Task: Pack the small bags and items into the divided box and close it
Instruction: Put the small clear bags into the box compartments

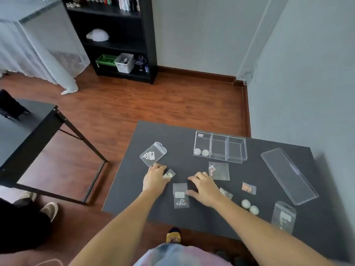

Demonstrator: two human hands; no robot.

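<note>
Left hand (155,178) pinches a small bag (169,174); right hand (204,189) lies flat, grip empty. Slick bags may slip before reaching the divided box (220,146).

Bare surface (134,196) lies open at 9 o'clock of the left hand (154,179). Toward 1 o'clock, scattered small bags (219,170) crowd the way to the divided box (220,146); its lid (289,174) blocks 3 o'clock.

one head-worn wide-angle view, looking forward and steeply down over the dark table (192,217) from close above, edges perhaps slightly blurred
</note>
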